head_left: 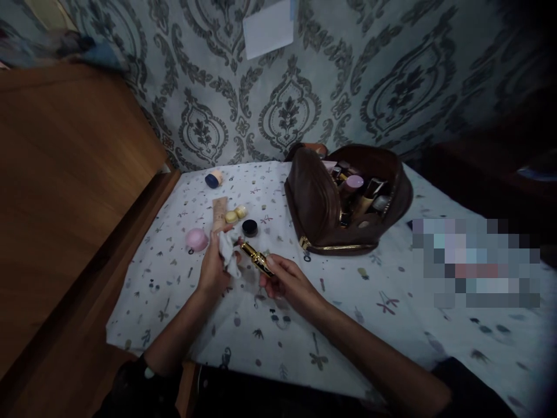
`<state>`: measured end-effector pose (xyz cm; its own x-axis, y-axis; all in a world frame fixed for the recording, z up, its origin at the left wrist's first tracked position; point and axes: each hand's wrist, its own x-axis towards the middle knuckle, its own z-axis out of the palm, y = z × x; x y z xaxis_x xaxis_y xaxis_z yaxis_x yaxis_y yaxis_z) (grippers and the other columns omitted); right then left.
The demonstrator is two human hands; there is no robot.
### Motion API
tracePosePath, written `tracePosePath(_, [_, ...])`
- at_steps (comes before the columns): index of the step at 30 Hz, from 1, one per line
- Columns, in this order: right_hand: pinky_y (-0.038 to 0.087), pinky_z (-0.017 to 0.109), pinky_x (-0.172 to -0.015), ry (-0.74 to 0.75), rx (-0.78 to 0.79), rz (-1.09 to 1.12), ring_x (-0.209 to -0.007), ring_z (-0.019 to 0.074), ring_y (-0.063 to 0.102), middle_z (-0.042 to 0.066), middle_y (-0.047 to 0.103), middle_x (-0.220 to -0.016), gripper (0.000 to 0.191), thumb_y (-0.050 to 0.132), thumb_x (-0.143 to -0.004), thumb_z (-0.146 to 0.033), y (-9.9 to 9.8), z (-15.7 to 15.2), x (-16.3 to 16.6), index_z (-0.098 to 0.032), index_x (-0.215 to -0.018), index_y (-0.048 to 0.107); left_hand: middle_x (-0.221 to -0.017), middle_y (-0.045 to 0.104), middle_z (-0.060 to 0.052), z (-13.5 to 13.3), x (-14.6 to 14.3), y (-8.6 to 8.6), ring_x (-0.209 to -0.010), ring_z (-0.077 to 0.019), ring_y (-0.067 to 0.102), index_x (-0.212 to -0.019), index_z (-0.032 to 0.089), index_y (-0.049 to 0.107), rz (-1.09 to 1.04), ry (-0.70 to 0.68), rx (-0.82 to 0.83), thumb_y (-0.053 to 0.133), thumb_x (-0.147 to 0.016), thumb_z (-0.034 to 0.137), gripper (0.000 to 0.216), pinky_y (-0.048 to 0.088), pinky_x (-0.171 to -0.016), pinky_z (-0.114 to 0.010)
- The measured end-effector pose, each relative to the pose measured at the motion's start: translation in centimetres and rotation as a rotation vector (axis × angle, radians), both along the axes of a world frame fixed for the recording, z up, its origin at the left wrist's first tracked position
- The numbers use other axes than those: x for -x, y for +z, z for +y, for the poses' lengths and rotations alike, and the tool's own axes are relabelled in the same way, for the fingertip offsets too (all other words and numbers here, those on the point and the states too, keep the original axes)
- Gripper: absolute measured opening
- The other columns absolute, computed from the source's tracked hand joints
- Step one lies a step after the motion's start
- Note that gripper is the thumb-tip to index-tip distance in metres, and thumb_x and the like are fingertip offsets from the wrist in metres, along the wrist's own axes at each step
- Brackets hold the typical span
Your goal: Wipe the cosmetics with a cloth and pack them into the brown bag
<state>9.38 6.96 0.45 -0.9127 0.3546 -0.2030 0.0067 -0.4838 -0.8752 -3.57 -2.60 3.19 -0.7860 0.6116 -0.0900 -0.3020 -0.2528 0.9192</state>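
My left hand (214,268) is closed around a crumpled white tissue (229,253), which touches the end of a gold and black cosmetic tube (257,259). My right hand (287,283) grips that tube by its lower end and holds it slanted above the patterned white cloth (348,302). Just beyond my hands lie a pink round case (196,239), a beige tube (220,212), two small yellow balls (235,214) and a black round lid (249,227).
An open brown cosmetic bag (317,203) full of bottles and tubes stands at the back right. A dark blue capped jar (213,179) lies near the wall. A wooden cabinet (65,191) runs along the left. A blurred patch covers the right side.
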Motion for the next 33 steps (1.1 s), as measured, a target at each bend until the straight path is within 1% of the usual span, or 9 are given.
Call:
tracePosePath(3, [0.025,0.019,-0.039,0.037,-0.006,0.004,-0.041,0.0067,0.046,-0.003,0.061,-0.059,0.055,0.067,-0.073,-0.072,-0.3,-0.2,0.1,-0.019,-0.078,0.051,-0.091,0.072,-0.004,0.5,-1.2,0.7,-0.079,-0.0160,0.067,-0.106,0.020,0.063,-0.005,-0.073,-0.039,0.065,-0.081,0.064,0.050,0.049,-0.062,-0.023])
tracePosePath(8, [0.027,0.020,-0.042,0.063,-0.024,0.008,-0.043,0.0072,0.044,-0.003,0.058,-0.060,0.053,0.064,-0.076,-0.071,-0.7,-0.5,0.0,-0.019,-0.080,0.051,-0.080,0.070,-0.003,0.9,-3.1,0.7,-0.064,-0.0145,0.063,-0.086,0.018,0.058,0.121,-0.162,0.010,0.068,-0.078,0.062,0.045,0.050,-0.058,-0.025])
tracePosePath(12, [0.040,0.024,-0.054,-0.084,-0.272,0.108,-0.061,0.0115,0.051,0.000,0.062,-0.081,0.037,0.068,-0.080,-0.053,-0.5,-0.8,-0.2,-0.021,-0.094,0.055,-0.070,0.060,0.004,1.0,-4.5,-1.0,-0.065,-0.0119,0.061,-0.088,0.021,0.054,0.074,-0.077,-0.017,0.066,-0.084,0.055,0.036,0.051,-0.065,-0.024])
tracePosePath(15, [0.044,0.028,-0.069,-0.219,-0.521,0.147,-0.077,0.0145,0.054,0.004,0.063,-0.100,0.020,0.063,-0.085,-0.039,-0.6,-0.9,-0.5,-0.021,-0.087,0.053,-0.087,0.065,0.001,0.8,-5.3,-2.2,-0.084,-0.0128,0.063,-0.098,0.020,0.060,0.200,-0.015,0.005,0.064,-0.088,0.050,0.032,0.050,-0.084,-0.025])
tracePosePath(17, [0.043,0.028,-0.072,-0.253,-0.604,0.149,-0.078,0.0149,0.053,0.002,0.062,-0.094,0.019,0.062,-0.085,-0.036,-0.6,-0.8,-0.6,-0.021,-0.083,0.052,-0.096,0.067,-0.003,0.6,-5.5,-2.4,-0.093,-0.0159,0.064,-0.103,0.018,0.062,0.260,-0.037,0.064,0.062,-0.089,0.052,0.037,0.049,-0.091,-0.029])
tracePosePath(19, [0.043,0.027,-0.068,-0.220,-0.566,0.155,-0.073,0.0147,0.053,0.000,0.060,-0.083,0.023,0.062,-0.086,-0.042,-0.5,-0.7,-0.6,-0.021,-0.083,0.052,-0.095,0.069,-0.005,0.4,-5.2,-2.3,-0.092,-0.0178,0.065,-0.101,0.017,0.063,0.277,-0.040,0.122,0.057,-0.090,0.057,0.042,0.051,-0.087,-0.030])
tracePosePath(25, [0.030,0.023,-0.042,0.051,-0.216,0.086,-0.042,0.0094,0.044,-0.005,0.054,-0.058,0.049,0.061,-0.079,-0.070,0.2,-1.0,-0.3,-0.021,-0.081,0.054,-0.081,0.070,-0.006,0.2,-3.8,-1.8,-0.075,-0.0194,0.067,-0.091,0.017,0.066,0.276,-0.010,0.230,0.044,-0.092,0.064,0.052,0.052,-0.061,-0.028])
tracePosePath(29, [0.025,0.022,-0.039,0.030,-0.100,0.069,-0.039,0.0087,0.044,-0.006,0.053,-0.052,0.054,0.065,-0.073,-0.074,0.1,-1.1,0.0,-0.021,-0.078,0.055,-0.085,0.072,-0.005,0.2,-4.1,-2.1,-0.060,-0.0164,0.065,-0.100,0.019,0.065,0.170,-0.147,0.155,0.045,-0.091,0.065,0.051,0.049,-0.049,-0.026])
tracePosePath(33, [0.023,0.021,-0.037,-0.012,-0.147,0.040,-0.035,0.0084,0.042,-0.006,0.052,-0.045,0.058,0.063,-0.072,-0.077,-0.4,-1.0,0.0,-0.020,-0.074,0.053,-0.097,0.072,-0.005,0.1,-5.0,-2.5,-0.052,-0.0123,0.060,-0.115,0.023,0.059,0.140,-0.284,0.101,0.055,-0.086,0.065,0.051,0.047,-0.045,-0.025])
